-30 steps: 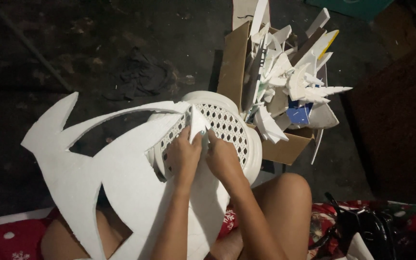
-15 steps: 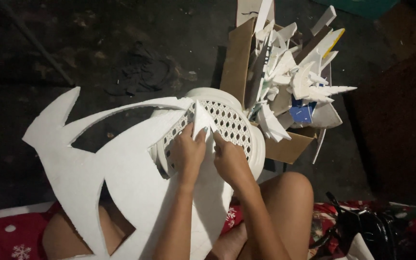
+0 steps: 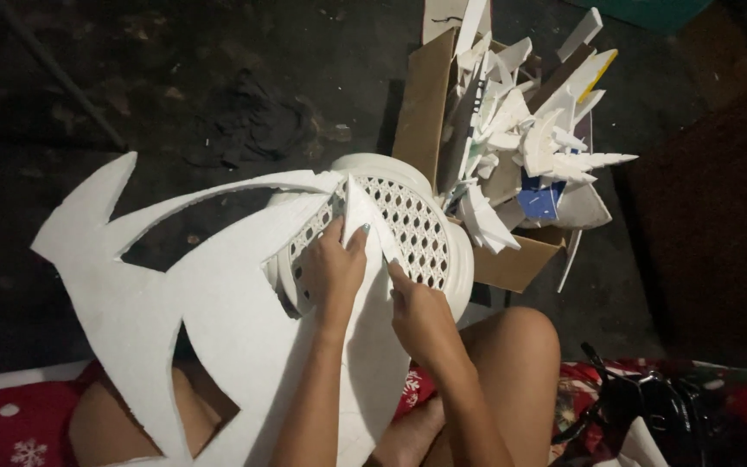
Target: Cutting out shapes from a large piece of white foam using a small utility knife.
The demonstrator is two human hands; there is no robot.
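Foam sheet (image 3: 218, 329), white and cut into curved pointed shapes, lies across the person's lap and over a white round stool (image 3: 425, 225) with a lattice seat. Left hand (image 3: 335, 272) presses on the sheet near its pointed tip, fingers together and flat on it. Right hand (image 3: 421, 316) has its grip clamped on the sheet's edge just beside. Behind the stool stands a cardboard box (image 3: 425, 104) full of white foam scraps (image 3: 529, 147).
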